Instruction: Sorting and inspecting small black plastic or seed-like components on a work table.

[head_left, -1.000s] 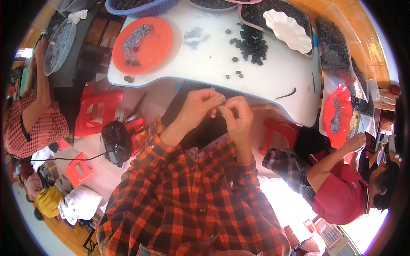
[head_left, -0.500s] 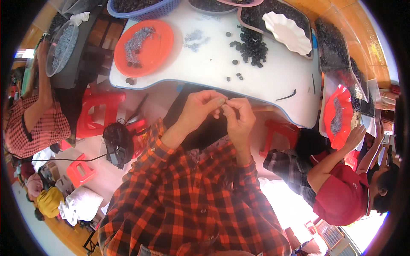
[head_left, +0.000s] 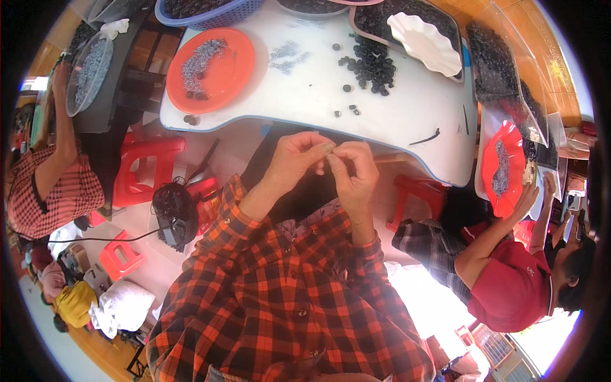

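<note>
My left hand and my right hand meet fingertip to fingertip in front of the table's near edge. Both are closed in a pinch; whatever sits between the fingers is too small and covered to name. Beyond them on the white table lies a loose heap of small black round parts, with a few single ones nearer me. To the left, an orange plate carries small grey metallic pieces and some dark round parts at its near rim.
A blue basket and a tray of black parts stand at the back, a white scalloped dish resting on the tray. Black strips lie at right. Co-workers sit on both sides; red stools stand below.
My hands stay pinched together, shifting only slightly. The view has moved a little. At right, the co-worker's hands have shifted slightly beside the red dish.
</note>
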Demonstrator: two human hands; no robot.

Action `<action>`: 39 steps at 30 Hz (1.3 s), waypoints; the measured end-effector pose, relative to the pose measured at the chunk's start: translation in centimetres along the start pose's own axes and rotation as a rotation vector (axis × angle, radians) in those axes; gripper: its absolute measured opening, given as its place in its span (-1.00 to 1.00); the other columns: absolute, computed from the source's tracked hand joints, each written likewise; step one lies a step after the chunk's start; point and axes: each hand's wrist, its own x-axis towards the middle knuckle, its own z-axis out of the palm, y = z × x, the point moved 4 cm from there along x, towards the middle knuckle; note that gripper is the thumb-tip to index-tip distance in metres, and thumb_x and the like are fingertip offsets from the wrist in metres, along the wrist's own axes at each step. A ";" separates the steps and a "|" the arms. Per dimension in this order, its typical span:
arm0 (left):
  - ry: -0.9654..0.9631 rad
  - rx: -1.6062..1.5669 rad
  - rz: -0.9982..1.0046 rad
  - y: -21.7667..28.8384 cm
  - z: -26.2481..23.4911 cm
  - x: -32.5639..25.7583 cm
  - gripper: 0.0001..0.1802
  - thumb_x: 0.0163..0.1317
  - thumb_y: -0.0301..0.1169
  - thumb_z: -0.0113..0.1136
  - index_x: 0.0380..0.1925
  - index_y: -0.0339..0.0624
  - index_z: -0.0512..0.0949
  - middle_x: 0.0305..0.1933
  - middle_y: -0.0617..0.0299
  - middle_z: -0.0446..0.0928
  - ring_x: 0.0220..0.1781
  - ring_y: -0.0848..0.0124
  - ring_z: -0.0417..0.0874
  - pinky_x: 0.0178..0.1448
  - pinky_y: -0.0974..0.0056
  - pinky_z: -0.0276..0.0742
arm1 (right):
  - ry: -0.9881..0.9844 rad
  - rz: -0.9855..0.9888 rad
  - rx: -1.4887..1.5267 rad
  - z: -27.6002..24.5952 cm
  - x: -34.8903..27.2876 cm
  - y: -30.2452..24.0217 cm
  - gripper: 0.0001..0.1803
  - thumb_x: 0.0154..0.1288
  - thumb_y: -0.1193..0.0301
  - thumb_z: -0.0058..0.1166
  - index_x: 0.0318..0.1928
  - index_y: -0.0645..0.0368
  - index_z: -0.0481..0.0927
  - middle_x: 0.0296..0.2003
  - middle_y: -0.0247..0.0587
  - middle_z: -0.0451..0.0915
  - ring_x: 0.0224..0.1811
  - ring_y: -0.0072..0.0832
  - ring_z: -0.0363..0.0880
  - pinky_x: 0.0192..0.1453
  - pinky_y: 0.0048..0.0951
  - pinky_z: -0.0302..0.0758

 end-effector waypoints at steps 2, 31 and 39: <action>0.004 0.024 -0.011 0.0 0.1 0.0 -0.84 0.30 -0.43 0.21 -0.23 -0.32 0.63 -0.39 0.28 0.59 -0.48 0.62 0.52 -0.40 0.49 0.52 | -0.052 0.010 0.008 -0.1 0.3 -0.5 -0.85 0.17 0.67 0.21 -0.26 0.27 0.53 -0.26 -0.22 0.51 -0.36 -0.60 0.57 -0.33 -0.60 0.53; -0.036 -0.060 -0.154 -0.8 -0.4 0.3 -0.82 0.27 -0.43 0.24 -0.25 -0.35 0.62 -0.39 0.25 0.58 -0.49 0.56 0.54 -0.46 0.46 0.55 | -0.138 0.058 0.040 -0.5 0.1 0.5 -0.81 0.18 0.66 0.20 -0.28 0.24 0.44 -0.34 -0.27 0.46 -0.40 -0.61 0.51 -0.33 -0.59 0.49; 0.018 -0.012 -0.112 -0.5 -0.2 0.2 -0.84 0.27 -0.42 0.25 -0.27 -0.32 0.63 -0.42 0.27 0.58 -0.50 0.59 0.53 -0.45 0.47 0.52 | -0.099 0.011 -0.043 -0.2 0.4 -0.3 -0.81 0.17 0.65 0.22 -0.28 0.23 0.45 -0.32 -0.25 0.48 -0.40 -0.60 0.52 -0.39 -0.58 0.50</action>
